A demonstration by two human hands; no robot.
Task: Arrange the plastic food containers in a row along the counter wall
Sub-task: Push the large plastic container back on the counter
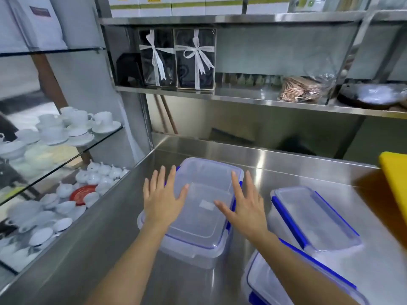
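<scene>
Three clear plastic food containers with blue clip lids stand on the steel counter (286, 172). The largest container (198, 219) is in the middle, near the left side wall. My left hand (161, 199) lies flat on its lid at the left, fingers spread. My right hand (244, 205) lies flat on the lid's right edge, fingers spread too. Neither hand grips anything. A second container (315, 219) sits to the right. The third container (271, 285) is at the bottom, partly hidden by my right forearm.
A yellow board (396, 181) juts in at the right edge. The steel side wall (105, 216) borders the counter on the left, with glass shelves of white cups (66, 126) beyond. A steel shelf (253, 97) with boxes and bags hangs above the back.
</scene>
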